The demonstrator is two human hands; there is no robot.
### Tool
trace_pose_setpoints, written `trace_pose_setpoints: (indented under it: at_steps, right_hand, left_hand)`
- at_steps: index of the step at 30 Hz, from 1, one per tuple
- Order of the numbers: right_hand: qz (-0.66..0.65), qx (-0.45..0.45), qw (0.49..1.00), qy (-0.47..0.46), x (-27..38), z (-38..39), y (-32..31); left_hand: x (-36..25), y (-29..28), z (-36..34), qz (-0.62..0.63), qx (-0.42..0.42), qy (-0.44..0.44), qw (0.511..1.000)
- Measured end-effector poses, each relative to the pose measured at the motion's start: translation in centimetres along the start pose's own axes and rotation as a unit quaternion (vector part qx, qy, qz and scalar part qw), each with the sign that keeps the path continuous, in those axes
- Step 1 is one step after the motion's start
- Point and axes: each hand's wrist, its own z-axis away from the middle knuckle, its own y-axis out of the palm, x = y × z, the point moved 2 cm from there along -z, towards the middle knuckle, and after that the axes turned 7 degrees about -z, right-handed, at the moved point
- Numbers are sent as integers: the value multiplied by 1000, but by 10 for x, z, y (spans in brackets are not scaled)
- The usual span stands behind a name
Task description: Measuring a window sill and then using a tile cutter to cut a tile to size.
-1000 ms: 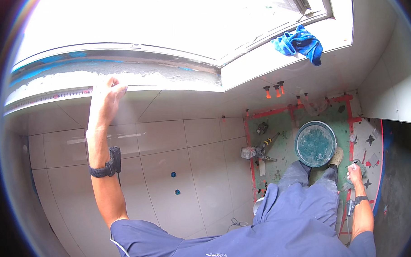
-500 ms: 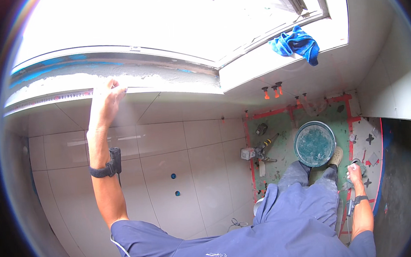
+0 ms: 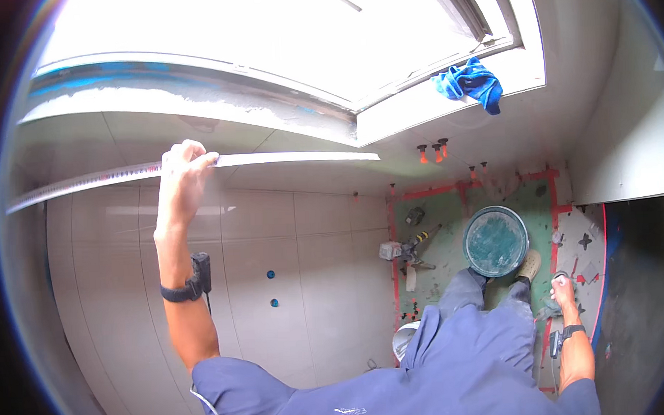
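My left hand [image 3: 181, 180] pinches a long white ruler [image 3: 294, 157] with black and red marks, raised in front of the tiled wall below the window sill [image 3: 197, 110]. The ruler runs out to both sides of my fingers and its right end hangs free. Low at the right, my right hand [image 3: 563, 293] is closed on what looks like a grey-green rag [image 3: 550, 309], partly hidden by the fist.
A bucket [image 3: 496, 242] of greenish liquid stands by my feet. A power tool [image 3: 403, 250] lies left of it. A blue cloth [image 3: 470, 84] drapes over the sill. Orange-tipped fittings [image 3: 437, 152] stick out of the wall. Red tape edges the green floor covering [image 3: 441, 204].
My left hand has drawn the ruler away from the sill edge, and it now sits lower in view. The right hand stays low at the right, still closed. The whole view has shifted slightly.
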Motion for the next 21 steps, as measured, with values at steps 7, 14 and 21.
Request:
trace_pose_setpoints:
  at_steps: [7, 14, 21]
  right_hand:
    - [95, -19, 995, -23, -6, 10, -41]
    - [174, 24, 982, -68, 24, 28, -25]
    - [229, 109, 961, -105, 55, 63, 71]
  left_hand:
    - [-35, -50, 95, 29, -51, -65, 996]
    - [-45, -53, 258, 72, -48, -194, 977]
    - [-74, -25, 480, 153, -35, -354, 922]
